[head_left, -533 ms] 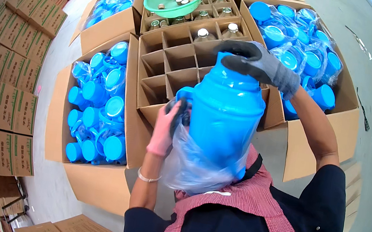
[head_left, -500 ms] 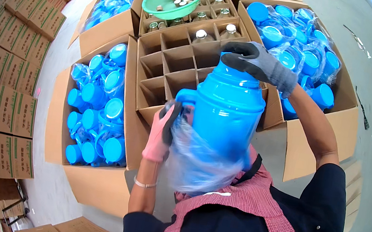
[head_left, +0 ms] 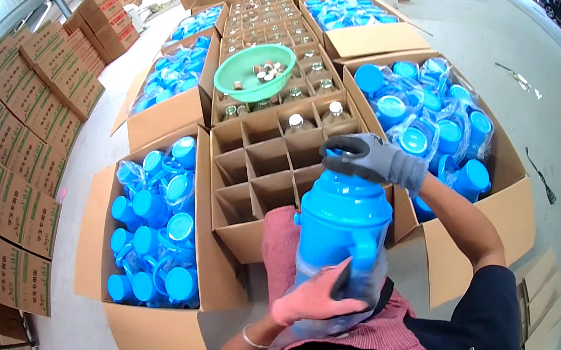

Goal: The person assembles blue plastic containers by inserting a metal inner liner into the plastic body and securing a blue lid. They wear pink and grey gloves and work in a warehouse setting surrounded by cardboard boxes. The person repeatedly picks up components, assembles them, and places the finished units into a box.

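Note:
A big blue thermos jug (head_left: 345, 212) stands upright close to my body, its side handle turned toward me. Over its cap, my right hand (head_left: 379, 160), in a grey glove with black fingers, is closed with the fingers curled around the top. My left hand (head_left: 319, 299), in a pink glove with dark fingertips, grips the lower body beside the handle. A thin clear plastic bag (head_left: 318, 327) wraps the jug's lower part and is partly hidden by that hand. Just beyond the jug is a divided carton (head_left: 241, 231) with bare cardboard compartments at its near end.
Capped glass bottles (head_left: 335, 116) fill farther compartments. A green basin (head_left: 227, 70) with small caps rests on top. Open cartons of bagged blue jugs flank it, one left (head_left: 96, 233) and one right (head_left: 506, 202). Stacked cartons (head_left: 5, 181) line the left side.
The jug has turned, bringing its handle from the left side round toward me. My left hand has shifted from the bag's edge to the lower body. The view has tilted up.

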### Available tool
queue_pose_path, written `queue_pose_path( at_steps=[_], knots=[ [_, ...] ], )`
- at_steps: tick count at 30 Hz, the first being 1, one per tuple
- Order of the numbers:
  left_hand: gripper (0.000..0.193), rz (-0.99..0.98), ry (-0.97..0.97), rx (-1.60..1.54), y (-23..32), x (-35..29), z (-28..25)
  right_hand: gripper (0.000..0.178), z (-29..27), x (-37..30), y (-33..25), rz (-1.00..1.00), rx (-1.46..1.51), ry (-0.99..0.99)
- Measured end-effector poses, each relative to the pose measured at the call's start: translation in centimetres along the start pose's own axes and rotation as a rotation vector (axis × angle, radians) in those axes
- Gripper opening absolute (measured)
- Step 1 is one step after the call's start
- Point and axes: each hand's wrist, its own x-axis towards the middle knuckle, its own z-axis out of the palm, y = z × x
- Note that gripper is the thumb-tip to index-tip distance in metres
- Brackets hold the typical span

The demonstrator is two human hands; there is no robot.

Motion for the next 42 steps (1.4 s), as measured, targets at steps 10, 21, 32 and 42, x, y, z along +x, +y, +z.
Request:
queue_pose_path(
  at_steps=[10,21,32,42],
  knots=[
    [0.091,0.167,0.151,0.062,-1.6,0.4,1.7,0.05,-0.8,-0.4,-2.8,0.24,-0.362,-0.158],
    [0.064,-0.012,0.061,-0.337,-2.3,0.6,-0.2,0.046,-1.9,-0.9,-3.6,0.185,-0.367,-0.181],
    [0.056,0.012,0.183,-0.569,-5.3,0.5,-1.3,0.041,-1.5,0.2,-6.3,0.251,-0.523,-0.253],
    [0.08,-0.045,-0.068,-0.268,-2.5,-0.6,-3.8,0.059,-1.7,-0.4,-3.3,0.249,-0.338,-0.233]
  ],
)
